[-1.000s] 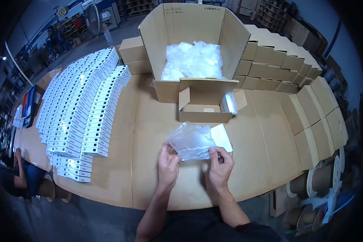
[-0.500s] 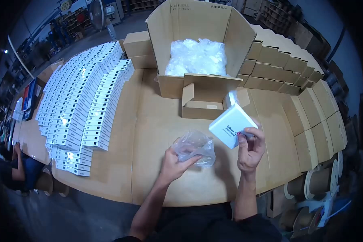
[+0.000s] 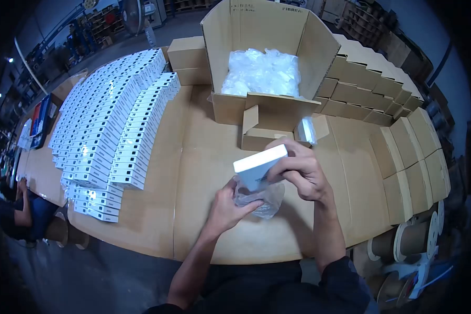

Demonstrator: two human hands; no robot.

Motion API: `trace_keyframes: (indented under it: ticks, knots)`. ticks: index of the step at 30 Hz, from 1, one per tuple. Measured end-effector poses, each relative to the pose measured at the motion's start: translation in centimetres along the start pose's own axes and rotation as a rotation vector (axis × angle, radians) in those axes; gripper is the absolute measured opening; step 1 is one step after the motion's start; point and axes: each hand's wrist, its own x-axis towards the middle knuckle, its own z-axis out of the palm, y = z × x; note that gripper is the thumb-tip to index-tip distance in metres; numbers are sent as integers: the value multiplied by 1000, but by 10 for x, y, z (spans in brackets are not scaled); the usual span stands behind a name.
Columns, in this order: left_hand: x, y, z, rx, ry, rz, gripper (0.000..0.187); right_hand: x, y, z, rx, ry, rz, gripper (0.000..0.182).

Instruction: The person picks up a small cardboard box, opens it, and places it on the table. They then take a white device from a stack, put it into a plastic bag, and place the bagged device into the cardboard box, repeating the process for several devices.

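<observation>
My right hand (image 3: 301,170) grips a flat white box (image 3: 259,162) by its right side and tilts it on edge. The box's lower end is at the mouth of a clear plastic bag (image 3: 269,201); how far inside it reaches is hard to see. My left hand (image 3: 230,206) pinches the bag from the left, thumb in front, fingers partly hidden behind it. Beyond my hands, a small open carton (image 3: 256,142) stands on the table, and a bagged white box (image 3: 306,131) is at its right end.
A large open carton (image 3: 222,107) full of clear plastic bags (image 3: 261,73) stands behind. Rows of stacked white boxes (image 3: 97,125) cover the left. Closed cartons (image 3: 361,86) are piled at the right, with more cartons (image 3: 411,162) along that edge. Another person (image 3: 21,204) sits far left.
My right hand has moved left and turned the white box from face-on to edge-up, bringing it to the bag's mouth. My left hand keeps its hold on the bag.
</observation>
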Motion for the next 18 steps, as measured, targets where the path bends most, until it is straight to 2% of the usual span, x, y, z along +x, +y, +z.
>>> trace_keyframes:
  ticks: [4,8,12,13,16,17,18]
  knots:
    - [1,-1,-2,11,22,-23,59,4,0,6,-34,-89,125,19]
    - [2,-1,-1,-158,25,-30,57,-2,4,26,-14,28,102,21]
    - [-2,-11,-10,-160,-12,-134,59,-20,18,29,-10,49,308,23]
    - [-3,-4,-9,-197,-51,-88,49,-22,19,29,-14,46,325,27]
    - [-3,-21,-9,-453,-12,-192,36,-32,30,38,230,125,437,32]
    - [-5,-23,-9,-356,-22,-172,34,-35,34,38,300,83,453,34]
    - [-5,-31,-8,-389,11,-164,34,-36,34,36,273,46,429,32]
